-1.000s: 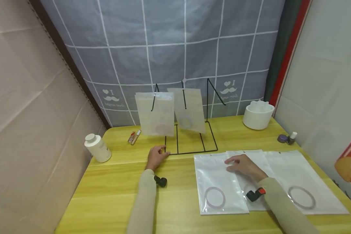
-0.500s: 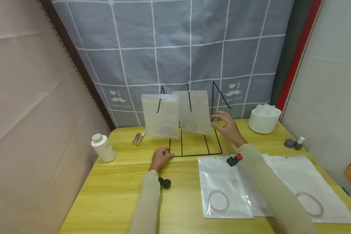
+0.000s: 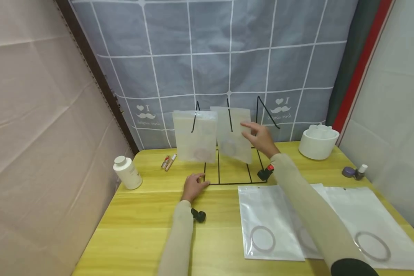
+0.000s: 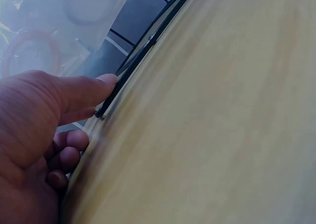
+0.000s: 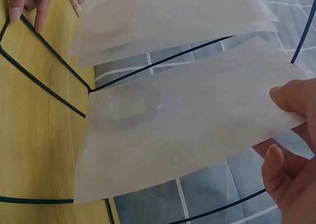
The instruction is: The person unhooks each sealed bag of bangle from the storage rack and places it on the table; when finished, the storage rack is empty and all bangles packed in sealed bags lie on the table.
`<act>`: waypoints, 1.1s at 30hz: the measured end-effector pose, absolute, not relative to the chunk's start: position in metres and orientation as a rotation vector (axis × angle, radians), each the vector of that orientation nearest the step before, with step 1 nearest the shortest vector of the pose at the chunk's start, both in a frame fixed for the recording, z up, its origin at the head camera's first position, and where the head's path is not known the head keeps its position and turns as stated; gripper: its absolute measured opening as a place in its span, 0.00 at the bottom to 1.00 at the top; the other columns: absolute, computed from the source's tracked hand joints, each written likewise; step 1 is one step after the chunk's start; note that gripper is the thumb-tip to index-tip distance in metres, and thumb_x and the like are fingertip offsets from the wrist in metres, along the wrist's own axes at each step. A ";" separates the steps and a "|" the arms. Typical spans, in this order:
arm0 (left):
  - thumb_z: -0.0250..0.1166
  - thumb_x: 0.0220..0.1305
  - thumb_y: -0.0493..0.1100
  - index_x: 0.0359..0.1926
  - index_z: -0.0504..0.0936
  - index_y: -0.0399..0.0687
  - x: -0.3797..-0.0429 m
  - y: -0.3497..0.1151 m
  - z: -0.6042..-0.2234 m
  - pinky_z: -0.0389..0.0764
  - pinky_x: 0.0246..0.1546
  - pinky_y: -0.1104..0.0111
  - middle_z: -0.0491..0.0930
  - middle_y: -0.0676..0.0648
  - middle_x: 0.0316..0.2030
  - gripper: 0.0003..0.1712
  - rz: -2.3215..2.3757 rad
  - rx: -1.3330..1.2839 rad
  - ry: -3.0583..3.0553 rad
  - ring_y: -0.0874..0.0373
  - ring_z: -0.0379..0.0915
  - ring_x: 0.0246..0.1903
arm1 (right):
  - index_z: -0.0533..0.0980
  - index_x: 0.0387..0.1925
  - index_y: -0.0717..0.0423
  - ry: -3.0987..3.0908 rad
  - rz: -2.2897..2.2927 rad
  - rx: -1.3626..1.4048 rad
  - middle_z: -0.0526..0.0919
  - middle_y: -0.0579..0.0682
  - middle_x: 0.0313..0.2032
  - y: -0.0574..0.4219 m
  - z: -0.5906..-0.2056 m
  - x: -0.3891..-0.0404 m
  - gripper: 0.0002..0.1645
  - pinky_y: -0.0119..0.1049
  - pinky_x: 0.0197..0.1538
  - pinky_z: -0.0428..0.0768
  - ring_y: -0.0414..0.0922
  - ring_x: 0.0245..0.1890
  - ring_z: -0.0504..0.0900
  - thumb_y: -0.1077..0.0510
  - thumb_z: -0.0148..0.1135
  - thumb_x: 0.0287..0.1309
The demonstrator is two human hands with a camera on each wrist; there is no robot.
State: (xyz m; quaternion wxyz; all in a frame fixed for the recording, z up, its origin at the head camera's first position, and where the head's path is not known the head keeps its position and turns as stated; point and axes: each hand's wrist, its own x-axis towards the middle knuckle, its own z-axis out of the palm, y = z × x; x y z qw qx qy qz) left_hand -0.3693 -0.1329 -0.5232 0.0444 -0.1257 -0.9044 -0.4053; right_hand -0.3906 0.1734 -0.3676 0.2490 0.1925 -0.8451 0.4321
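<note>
A black wire display rack (image 3: 235, 184) stands on the wooden table with hooks rising from its back. White frosted zip bags (image 3: 194, 142) hang on its left hook, and another white zip bag (image 3: 232, 140) hangs from the middle one. The right hook carries nothing. With thumb and fingertips my left hand (image 3: 194, 187) grips the rack's front left corner; its thumb (image 4: 86, 91) lies along the black wire in the left wrist view. My right hand (image 3: 260, 138) pinches the right edge of the middle bag, thumb (image 5: 291, 96) in front and fingers partly hidden behind.
Larger white zip bags (image 3: 267, 214) printed with rings lie on the table at front right, under my right forearm. A white bottle (image 3: 127, 172) stands left, near two small cosmetic tubes (image 3: 170, 162). At right are a white tub (image 3: 318, 142), a purple-lidded jar (image 3: 348, 171) and a small bottle (image 3: 360, 172).
My right hand has risen from the bags on the table to the rack and taken hold of the middle bag's edge. The left hand stays at the rack's corner. The head view shifts slightly.
</note>
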 end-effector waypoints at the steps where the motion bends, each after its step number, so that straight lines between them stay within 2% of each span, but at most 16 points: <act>1: 0.72 0.63 0.48 0.61 0.82 0.40 -0.369 -0.132 -0.523 0.67 0.39 0.59 0.72 0.47 0.29 0.27 -1.237 -0.387 -2.766 0.54 0.62 0.31 | 0.79 0.62 0.51 -2.295 1.191 0.522 0.81 0.53 0.60 0.174 -0.368 -0.389 0.23 0.31 0.30 0.73 0.44 0.31 0.76 0.57 0.65 0.68; 5: 0.72 0.63 0.47 0.60 0.82 0.39 -0.370 -0.132 -0.523 0.67 0.39 0.59 0.71 0.47 0.28 0.27 -1.224 -0.408 -2.765 0.54 0.63 0.31 | 0.80 0.61 0.52 -2.274 1.244 0.533 0.82 0.53 0.60 0.176 -0.373 -0.382 0.21 0.31 0.27 0.76 0.47 0.30 0.81 0.57 0.65 0.68; 8: 0.72 0.63 0.47 0.60 0.82 0.39 -0.370 -0.132 -0.524 0.68 0.39 0.59 0.71 0.47 0.28 0.27 -1.220 -0.399 -2.765 0.54 0.63 0.31 | 0.81 0.60 0.53 -2.254 1.236 0.561 0.83 0.54 0.59 0.178 -0.376 -0.376 0.20 0.30 0.29 0.77 0.48 0.32 0.84 0.58 0.65 0.67; 15: 0.73 0.62 0.46 0.59 0.82 0.38 -0.371 -0.131 -0.521 0.67 0.39 0.59 0.71 0.47 0.28 0.27 -1.241 -0.375 -2.756 0.53 0.63 0.32 | 0.85 0.51 0.58 -2.153 1.124 0.638 0.87 0.56 0.50 0.177 -0.376 -0.354 0.16 0.23 0.35 0.76 0.43 0.32 0.84 0.64 0.69 0.61; 21: 0.71 0.63 0.46 0.60 0.82 0.38 -0.369 -0.133 -0.518 0.65 0.37 0.59 0.71 0.46 0.29 0.27 -1.240 -0.387 -2.760 0.53 0.63 0.31 | 0.87 0.46 0.58 -2.082 1.045 0.711 0.89 0.54 0.42 0.180 -0.373 -0.331 0.15 0.21 0.32 0.74 0.37 0.28 0.81 0.68 0.72 0.56; 27: 0.72 0.63 0.45 0.60 0.82 0.38 -0.371 -0.134 -0.519 0.65 0.37 0.60 0.70 0.46 0.28 0.26 -1.224 -0.381 -2.763 0.53 0.62 0.31 | 0.88 0.43 0.59 -2.029 0.960 0.790 0.89 0.52 0.38 0.184 -0.367 -0.307 0.16 0.21 0.31 0.72 0.35 0.24 0.76 0.72 0.73 0.52; 33: 0.72 0.63 0.45 0.59 0.82 0.35 -0.371 -0.132 -0.521 0.65 0.36 0.60 0.70 0.46 0.27 0.27 -1.226 -0.420 -2.755 0.53 0.62 0.30 | 0.88 0.41 0.61 -2.008 0.989 0.860 0.90 0.54 0.38 0.193 -0.359 -0.270 0.19 0.19 0.33 0.74 0.33 0.30 0.80 0.78 0.73 0.46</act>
